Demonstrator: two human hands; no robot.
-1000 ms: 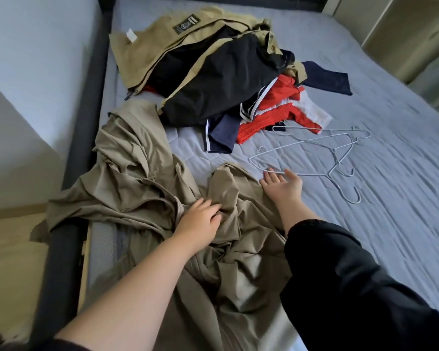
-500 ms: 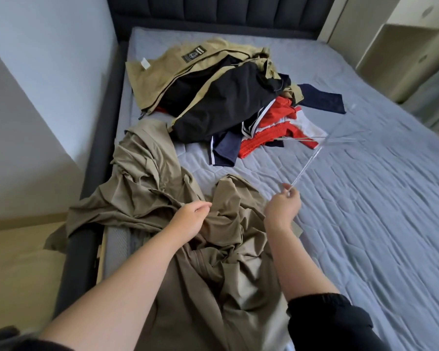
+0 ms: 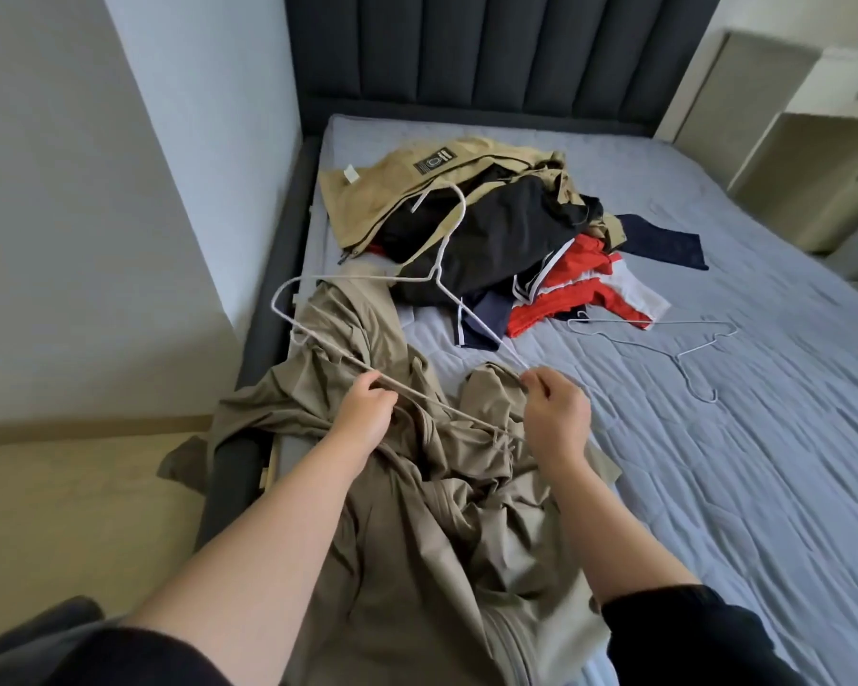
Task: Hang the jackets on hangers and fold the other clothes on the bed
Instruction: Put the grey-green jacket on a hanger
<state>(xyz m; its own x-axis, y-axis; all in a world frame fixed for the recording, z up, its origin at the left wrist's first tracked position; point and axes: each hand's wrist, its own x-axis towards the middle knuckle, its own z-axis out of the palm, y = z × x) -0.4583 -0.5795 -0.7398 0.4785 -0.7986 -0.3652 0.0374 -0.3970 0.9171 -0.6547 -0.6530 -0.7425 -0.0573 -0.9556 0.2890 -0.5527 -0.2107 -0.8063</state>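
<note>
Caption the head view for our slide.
Left hand and right hand hold a white hanger over a khaki jacket.

A black patch (image 3: 433, 163) is seen on the tan jacket (image 3: 367, 195) atop the pile. A round white emblem and letters resembling "it" are printed on it; the finer print cannot be read. The small white tag (image 3: 350, 174) beside it cannot be read either.

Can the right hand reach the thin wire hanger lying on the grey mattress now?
Probably yes: bare grey mattress lies between the right hand and that thin wire hanger. But the hand pinches the white wire hanger that the left hand also grips, so it must let go first.
</note>
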